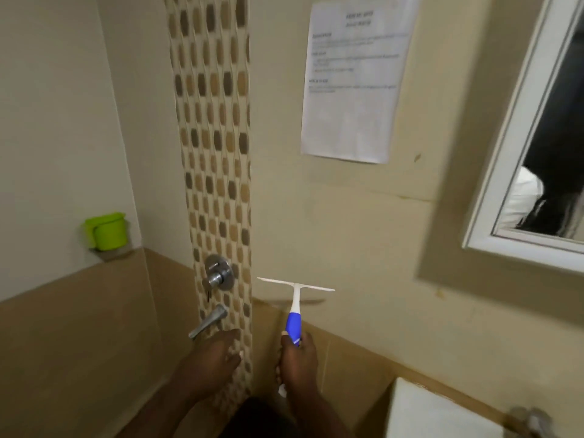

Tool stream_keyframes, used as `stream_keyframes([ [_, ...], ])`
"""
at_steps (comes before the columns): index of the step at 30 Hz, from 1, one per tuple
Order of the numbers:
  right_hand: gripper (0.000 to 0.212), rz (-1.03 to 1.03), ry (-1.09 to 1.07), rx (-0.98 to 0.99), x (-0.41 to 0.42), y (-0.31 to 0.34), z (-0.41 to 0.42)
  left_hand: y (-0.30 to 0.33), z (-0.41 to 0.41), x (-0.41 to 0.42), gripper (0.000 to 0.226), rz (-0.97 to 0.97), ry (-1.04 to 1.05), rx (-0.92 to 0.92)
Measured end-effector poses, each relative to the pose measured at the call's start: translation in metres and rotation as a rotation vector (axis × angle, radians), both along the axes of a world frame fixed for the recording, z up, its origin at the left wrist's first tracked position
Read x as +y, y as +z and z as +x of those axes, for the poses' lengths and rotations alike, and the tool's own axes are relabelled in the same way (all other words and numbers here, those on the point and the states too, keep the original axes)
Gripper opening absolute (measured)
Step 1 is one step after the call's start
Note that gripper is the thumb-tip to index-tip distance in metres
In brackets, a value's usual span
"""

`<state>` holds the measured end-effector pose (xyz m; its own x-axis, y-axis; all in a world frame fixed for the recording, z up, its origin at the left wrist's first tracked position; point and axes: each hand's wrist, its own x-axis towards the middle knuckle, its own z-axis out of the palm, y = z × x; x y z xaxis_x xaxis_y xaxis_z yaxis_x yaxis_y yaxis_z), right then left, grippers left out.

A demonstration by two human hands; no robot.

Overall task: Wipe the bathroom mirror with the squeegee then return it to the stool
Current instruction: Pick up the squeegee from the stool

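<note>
A squeegee (295,306) with a white blade and a blue and white handle stands upright in front of the beige wall, low in the middle. My right hand (297,361) is closed around the lower part of its handle. My left hand (215,355) hangs beside it to the left, empty, fingers loosely apart, near the mosaic tile strip. The white-framed mirror (518,172) is on the wall at the right edge, well above and right of the blade. The stool is out of view.
A chrome shower mixer (218,275) and a lever tap (208,320) stick out of the mosaic strip just above my left hand. A green cup (109,231) sits on a small corner shelf at left. A paper notice (354,77) is taped to the wall. A white basin (442,412) is at bottom right.
</note>
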<state>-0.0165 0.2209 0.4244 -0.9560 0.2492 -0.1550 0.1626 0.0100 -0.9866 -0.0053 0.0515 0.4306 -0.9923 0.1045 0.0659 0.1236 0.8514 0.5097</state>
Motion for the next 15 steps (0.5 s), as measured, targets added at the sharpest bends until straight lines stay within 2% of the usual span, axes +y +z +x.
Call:
stream_keyframes([
  [9, 0.009, -0.066, 0.069, 0.242, 0.037, 0.113, 0.027, 0.094, 0.019, 0.033, 0.049, -0.029, -0.016, 0.181],
  [15, 0.012, -0.096, 0.144, 0.392, 0.068, 0.187, 0.053, 0.149, 0.024, 0.066, 0.051, -0.027, -0.022, 0.316],
])
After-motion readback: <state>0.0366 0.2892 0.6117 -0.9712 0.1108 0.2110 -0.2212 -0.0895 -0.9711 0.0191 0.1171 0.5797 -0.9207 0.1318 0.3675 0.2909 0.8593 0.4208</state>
